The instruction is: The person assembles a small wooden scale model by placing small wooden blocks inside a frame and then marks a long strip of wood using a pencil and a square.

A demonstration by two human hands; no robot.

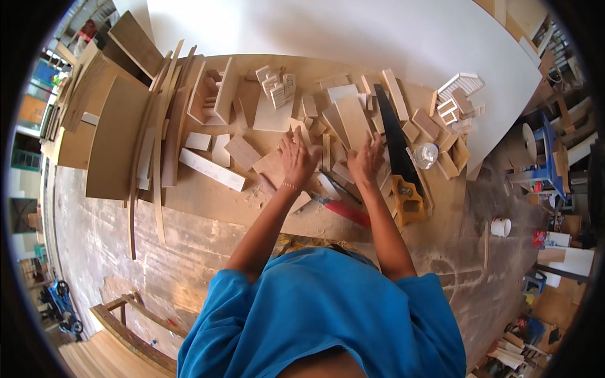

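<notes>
Small wooden offcuts lie across the plywood work surface (208, 201). My left hand (299, 157) has spread, slightly bent fingers over a small light piece (298, 124) and the boards near the middle; whether it touches them is unclear. My right hand (367, 160) has its fingers apart, just below an upright-lying light board (353, 116). Between and below my hands lie a red-handled tool (343, 210) and a dark slim tool (340, 188). A handsaw (407, 200) with a yellow handle lies right of my right hand, beside a clear container (425, 155).
A small open wooden box (212, 91) and little slatted models (274, 85), (460, 94) stand at the back before a white panel (328, 25). Leaning boards (116, 135) fill the left end. A wooden frame (135, 327) is at lower left; a white bucket (500, 227) stands on the floor right.
</notes>
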